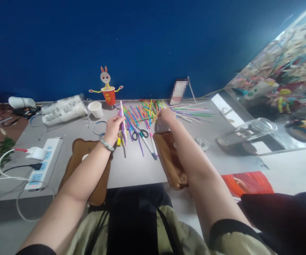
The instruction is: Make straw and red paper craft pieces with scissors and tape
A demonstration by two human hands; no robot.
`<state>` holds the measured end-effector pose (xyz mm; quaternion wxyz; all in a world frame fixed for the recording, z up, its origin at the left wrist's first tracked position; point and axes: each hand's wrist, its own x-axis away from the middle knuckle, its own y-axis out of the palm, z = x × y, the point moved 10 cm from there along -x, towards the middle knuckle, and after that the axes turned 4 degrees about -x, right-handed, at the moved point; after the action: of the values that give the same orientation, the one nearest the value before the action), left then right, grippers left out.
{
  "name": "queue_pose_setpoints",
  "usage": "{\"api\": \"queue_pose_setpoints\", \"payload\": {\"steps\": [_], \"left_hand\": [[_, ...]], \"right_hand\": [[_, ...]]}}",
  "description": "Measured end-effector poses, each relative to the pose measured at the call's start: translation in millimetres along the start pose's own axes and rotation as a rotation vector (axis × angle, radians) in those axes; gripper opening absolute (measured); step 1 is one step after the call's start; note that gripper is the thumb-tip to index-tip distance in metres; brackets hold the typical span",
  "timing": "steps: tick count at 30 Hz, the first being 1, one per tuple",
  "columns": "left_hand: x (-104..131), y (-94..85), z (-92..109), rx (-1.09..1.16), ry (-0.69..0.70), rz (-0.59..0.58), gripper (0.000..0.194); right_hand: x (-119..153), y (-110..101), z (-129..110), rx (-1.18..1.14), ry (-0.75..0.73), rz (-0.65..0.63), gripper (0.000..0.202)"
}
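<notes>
Our left hand [112,127] pinches purple sticks [124,129]. Our right hand [167,117] is at the colourful pile [143,113], can't tell its grip. Red cup [112,92] has yellow lettering [107,97], too blurry tbh.

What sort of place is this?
Probably somewhere for making crafts: the table has lots of colourful thin sticks, scissors, and a bunny figure rising from a red paper cup.
</notes>
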<state>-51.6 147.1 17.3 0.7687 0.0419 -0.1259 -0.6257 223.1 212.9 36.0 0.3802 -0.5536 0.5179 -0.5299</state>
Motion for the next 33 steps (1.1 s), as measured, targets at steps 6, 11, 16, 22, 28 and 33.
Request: {"api": "queue_pose_setpoints", "payload": {"steps": [6, 11, 16, 22, 28, 33], "left_hand": [[-2, -2.4, 4, 0.089, 0.005, -0.002, 0.021], [-4, -7.8, 5, 0.126, 0.009, 0.029, 0.026], [-6, -15.1, 9, 0.137, 0.026, 0.079, 0.029], [-6, -15.3, 8, 0.166, 0.024, 0.071, 0.028], [-9, -16.0, 4, 0.177, 0.021, 0.08, 0.028], [-11, -16.0, 2, 0.162, 0.011, 0.074, 0.028]], "right_hand": [[-3, 24, -37, -0.045, -0.136, -0.04, 0.025], [-1, 38, -51, -0.039, -0.085, -0.108, 0.029], [-1, 38, -53, -0.11, -0.097, -0.144, 0.014], [13, 24, -78, -0.24, -0.249, -0.055, 0.021], [29, 46, -118, -0.302, -0.326, -0.095, 0.014], [25, 59, -126, -0.336, -0.277, -0.115, 0.012]]}}
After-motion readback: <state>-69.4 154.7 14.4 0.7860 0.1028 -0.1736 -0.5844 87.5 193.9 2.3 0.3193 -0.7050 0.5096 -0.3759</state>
